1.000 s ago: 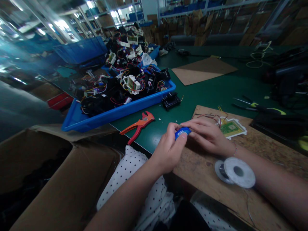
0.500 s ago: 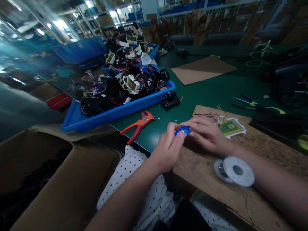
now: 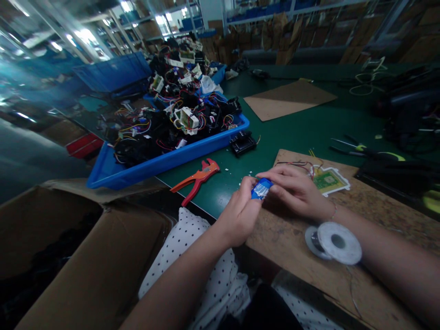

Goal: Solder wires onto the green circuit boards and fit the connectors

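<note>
Between my two hands is a small blue block (image 3: 261,188) with a whitish patch on the side facing me, perhaps a wrapped battery pack. My left hand (image 3: 243,208) grips its left end between thumb and fingers. At the right end, the fingers of my right hand (image 3: 294,190) pinch its upper edge. Fingers cover part of the block. Beyond my right hand lies a green circuit board (image 3: 328,182) in a white frame, with red and black wires. A spool of solder wire (image 3: 338,243) stands by my right forearm.
Red-orange cutters (image 3: 201,178) lie left of my hands, near a black plastic part (image 3: 243,143). A blue tray (image 3: 172,162) is heaped with wired parts. Pliers (image 3: 357,149) lie at right beyond the wooden board (image 3: 275,238). An open cardboard box (image 3: 75,256) stands at lower left.
The blue block has turned in my fingers, so more of its whitish face shows. My left thumb has moved down off that face. Both hands keep nearly the same place.
</note>
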`<state>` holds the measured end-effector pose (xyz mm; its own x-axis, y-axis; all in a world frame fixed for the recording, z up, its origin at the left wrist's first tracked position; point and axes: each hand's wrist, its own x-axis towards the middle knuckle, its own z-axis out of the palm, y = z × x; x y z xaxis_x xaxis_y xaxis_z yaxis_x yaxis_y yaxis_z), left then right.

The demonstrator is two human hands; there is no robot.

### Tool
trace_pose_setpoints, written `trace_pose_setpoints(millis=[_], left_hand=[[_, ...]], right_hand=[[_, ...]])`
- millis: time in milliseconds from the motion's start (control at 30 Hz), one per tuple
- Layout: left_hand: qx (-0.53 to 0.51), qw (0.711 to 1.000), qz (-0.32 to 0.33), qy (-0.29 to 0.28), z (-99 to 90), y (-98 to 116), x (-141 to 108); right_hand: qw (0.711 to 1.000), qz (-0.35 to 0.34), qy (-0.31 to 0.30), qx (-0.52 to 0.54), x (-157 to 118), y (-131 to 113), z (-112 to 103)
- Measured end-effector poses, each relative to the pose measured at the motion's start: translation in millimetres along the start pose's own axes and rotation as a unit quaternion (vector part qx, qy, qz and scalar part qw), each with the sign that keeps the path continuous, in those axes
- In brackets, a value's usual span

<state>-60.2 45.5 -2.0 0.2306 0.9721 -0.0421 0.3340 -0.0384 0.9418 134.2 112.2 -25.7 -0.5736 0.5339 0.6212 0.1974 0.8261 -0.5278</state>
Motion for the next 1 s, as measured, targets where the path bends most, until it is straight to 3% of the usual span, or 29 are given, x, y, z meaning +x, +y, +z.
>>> trace_pose_setpoints(millis=[367,1000], left_hand=[[0.072,0.997,0.042,-0.006,0.4,6.0,1.2],[-0.046,0.999,-0.02,-0.01,5.4,-2.6,0.3]], right_hand=[[1.0,0.002,-0.005,0.0,0.5,-2.4,-1.3],[1.0,0.008,-0.012,0.02,-0.1,-1.0,-0.5]])
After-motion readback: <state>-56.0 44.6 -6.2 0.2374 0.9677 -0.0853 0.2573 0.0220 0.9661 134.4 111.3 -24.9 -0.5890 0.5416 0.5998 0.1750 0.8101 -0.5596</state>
